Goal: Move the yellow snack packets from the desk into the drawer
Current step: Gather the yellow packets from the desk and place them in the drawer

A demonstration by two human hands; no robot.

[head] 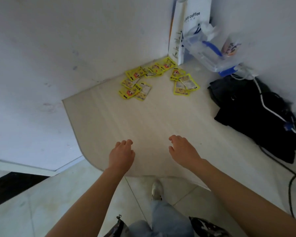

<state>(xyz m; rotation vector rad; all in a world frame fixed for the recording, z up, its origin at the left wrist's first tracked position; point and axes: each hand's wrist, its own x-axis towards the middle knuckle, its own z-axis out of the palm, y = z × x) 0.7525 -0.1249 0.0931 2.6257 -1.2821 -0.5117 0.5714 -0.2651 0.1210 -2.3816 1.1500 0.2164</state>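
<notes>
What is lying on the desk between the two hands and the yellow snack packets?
Nothing: in the head view, only bare desk lies between the left hand, the right hand and the yellow snack packets.

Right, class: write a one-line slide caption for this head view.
Both open hands, left hand and right hand, hover above pale desk; yellow snack packets scattered beyond.

The bench looks like pale matt wood-grain laminate. The yellow snack packets are glossy printed foil or plastic. A white paper bag looks smooth; the black bag is matt cloth. Floor tiles shine faintly.
</notes>
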